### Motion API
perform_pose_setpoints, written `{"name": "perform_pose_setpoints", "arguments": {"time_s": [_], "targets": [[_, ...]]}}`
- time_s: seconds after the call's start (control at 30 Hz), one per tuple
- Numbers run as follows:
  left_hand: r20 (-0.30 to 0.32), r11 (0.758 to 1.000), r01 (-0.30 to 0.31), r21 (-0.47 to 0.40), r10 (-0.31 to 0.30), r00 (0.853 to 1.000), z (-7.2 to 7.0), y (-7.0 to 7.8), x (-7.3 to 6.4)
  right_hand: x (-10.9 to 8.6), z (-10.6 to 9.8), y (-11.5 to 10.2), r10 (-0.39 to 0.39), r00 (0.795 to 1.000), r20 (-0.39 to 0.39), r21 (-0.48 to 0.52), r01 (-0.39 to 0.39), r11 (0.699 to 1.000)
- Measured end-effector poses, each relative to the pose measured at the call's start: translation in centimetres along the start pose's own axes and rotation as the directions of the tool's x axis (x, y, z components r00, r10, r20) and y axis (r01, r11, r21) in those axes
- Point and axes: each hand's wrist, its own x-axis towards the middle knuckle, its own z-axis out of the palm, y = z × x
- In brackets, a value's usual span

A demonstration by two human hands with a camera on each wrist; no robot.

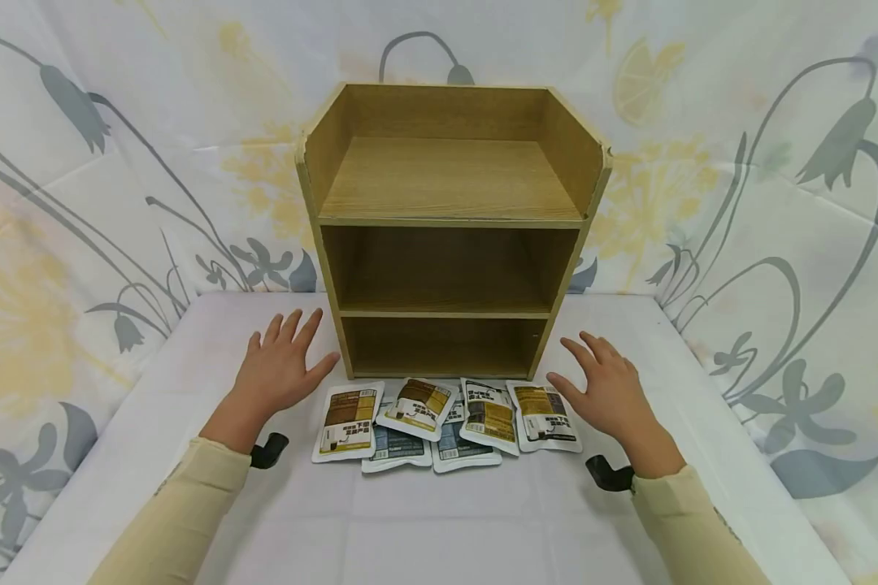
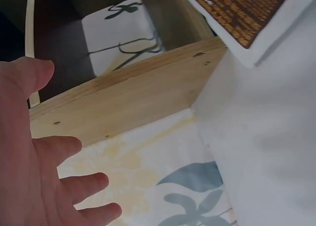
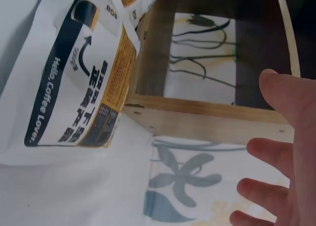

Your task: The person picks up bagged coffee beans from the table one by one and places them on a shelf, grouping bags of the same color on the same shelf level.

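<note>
My left hand [image 1: 278,370] is held with fingers spread beside the lower left side of a wooden shelf unit [image 1: 446,179], holding nothing. On the other side, my right hand [image 1: 615,394] also has its fingers spread and holds nothing; it is nearest to the rightmost coffee pouch [image 1: 545,418]. Several white-edged coffee pouches lie at the foot of the shelf. A brown-and-yellow pouch [image 1: 347,422] lies at the left end, close to my left thumb. Two blue-grey pouches [image 1: 398,448] are partly covered by others. "Hello, Coffee Lover" shows on a pouch [image 3: 74,87] in the right wrist view.
The shelf has an upper tray with raised sides and two compartments beneath. It stands on a white-covered table [image 1: 439,528], in front of a floral cloth backdrop [image 1: 702,106]. Black curved pieces [image 1: 269,451] stick out at both wrists.
</note>
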Motion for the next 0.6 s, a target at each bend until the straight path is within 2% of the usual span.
{"name": "perform_pose_setpoints", "arguments": {"time_s": [0.6], "targets": [[-0.090, 0.997, -0.035, -0.071, 0.029, 0.996, -0.6, 0.5, 1.4, -1.1, 0.7, -0.8, -0.032, 0.999, 0.038, 0.015, 0.032, 0.999]]}}
